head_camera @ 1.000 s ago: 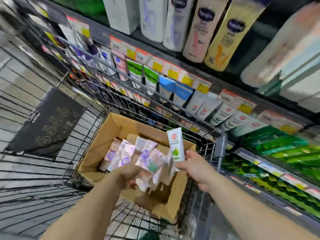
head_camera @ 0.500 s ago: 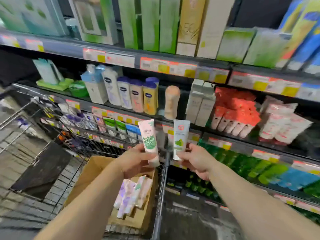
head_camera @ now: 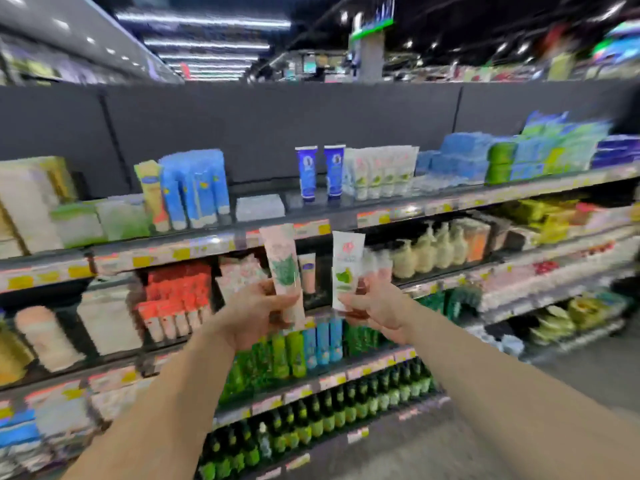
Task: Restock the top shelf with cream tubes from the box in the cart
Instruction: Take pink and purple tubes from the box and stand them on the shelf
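Bright overhead strips, heavy motion blur

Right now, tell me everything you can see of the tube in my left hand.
The pink tube is pale pink with a green leafy print across its middle; any lettering is too blurred to read. It looks like soft plastic. It stands nearly upright, its top leaning slightly left, in front of the shelves and below the top shelf. The left hand grips its lower part, fingers curled round it. It does not touch the white tube beside it.
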